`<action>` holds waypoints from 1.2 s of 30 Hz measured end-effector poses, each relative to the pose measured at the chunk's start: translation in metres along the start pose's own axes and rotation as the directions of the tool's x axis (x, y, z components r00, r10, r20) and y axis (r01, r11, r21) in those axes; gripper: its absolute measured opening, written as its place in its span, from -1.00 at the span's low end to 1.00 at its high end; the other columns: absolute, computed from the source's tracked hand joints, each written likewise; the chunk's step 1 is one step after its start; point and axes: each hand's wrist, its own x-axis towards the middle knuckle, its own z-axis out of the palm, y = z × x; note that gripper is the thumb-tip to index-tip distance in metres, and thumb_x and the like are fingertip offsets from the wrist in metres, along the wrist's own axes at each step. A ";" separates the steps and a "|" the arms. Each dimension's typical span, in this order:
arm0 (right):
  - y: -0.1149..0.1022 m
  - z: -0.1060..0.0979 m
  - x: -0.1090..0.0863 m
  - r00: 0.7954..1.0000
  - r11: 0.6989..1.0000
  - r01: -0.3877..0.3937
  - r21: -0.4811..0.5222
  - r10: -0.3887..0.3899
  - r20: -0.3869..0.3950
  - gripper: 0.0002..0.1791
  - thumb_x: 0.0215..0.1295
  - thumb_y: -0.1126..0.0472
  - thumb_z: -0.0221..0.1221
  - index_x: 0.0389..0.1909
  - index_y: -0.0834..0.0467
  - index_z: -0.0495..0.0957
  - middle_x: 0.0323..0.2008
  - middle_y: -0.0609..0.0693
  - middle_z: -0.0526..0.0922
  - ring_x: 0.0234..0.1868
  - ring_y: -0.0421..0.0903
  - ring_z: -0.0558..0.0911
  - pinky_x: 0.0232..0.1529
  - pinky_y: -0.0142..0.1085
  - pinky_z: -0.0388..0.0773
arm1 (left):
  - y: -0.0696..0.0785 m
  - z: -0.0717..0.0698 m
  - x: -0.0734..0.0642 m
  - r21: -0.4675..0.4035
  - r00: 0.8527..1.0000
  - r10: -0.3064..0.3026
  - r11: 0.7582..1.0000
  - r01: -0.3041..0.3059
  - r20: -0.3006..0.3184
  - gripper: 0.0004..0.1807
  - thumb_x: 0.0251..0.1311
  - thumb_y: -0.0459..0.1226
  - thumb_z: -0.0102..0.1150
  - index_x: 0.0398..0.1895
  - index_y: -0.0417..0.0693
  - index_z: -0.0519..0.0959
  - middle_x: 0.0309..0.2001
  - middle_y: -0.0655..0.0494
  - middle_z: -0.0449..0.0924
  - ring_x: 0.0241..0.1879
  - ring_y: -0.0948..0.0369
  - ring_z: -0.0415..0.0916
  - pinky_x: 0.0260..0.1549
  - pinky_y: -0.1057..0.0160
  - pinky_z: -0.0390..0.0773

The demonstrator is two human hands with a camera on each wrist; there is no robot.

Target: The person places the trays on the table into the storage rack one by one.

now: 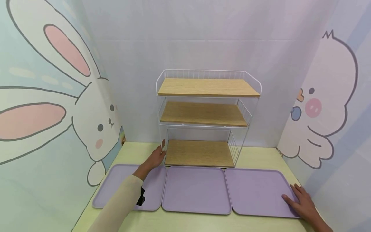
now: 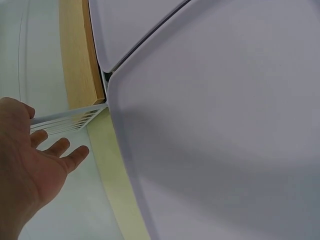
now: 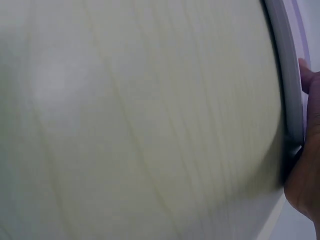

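Left of a three-tier wire shelf rack (image 1: 203, 87) with wooden boards, my left hand (image 1: 156, 157) holds its front left upright near the lowest board. In the left wrist view, the white wire side (image 2: 92, 114) passes between the thumb and the spread fingers (image 2: 75, 159). My right hand (image 1: 304, 203) rests on the outer edge of the right lilac tray (image 1: 258, 191), thumb on top and other fingers spread along the rim. The right wrist view catches only part of that hand (image 3: 307, 170) against the tray edge (image 3: 290, 75).
A middle lilac tray (image 1: 197, 190) and a left one (image 1: 116, 183), partly under my left forearm, line up before the rack on a pale wood-grain table (image 1: 258, 154). Cloth walls surround it, with a rabbit (image 1: 98, 96) at left and a white chick (image 1: 324, 90) at right.
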 end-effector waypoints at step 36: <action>-0.017 -0.034 0.007 0.911 0.757 -0.402 0.514 0.276 0.307 0.08 0.73 -0.15 0.23 0.87 -0.20 -0.35 0.45 0.57 0.53 -0.10 -0.20 0.83 -0.05 -0.17 0.84 | -0.082 0.031 0.025 -0.065 0.993 0.071 0.995 -0.078 -0.096 -0.16 0.70 -0.29 -0.16 0.91 -0.05 -0.20 0.81 -0.34 0.01 0.77 -0.29 0.11 0.79 -0.22 0.15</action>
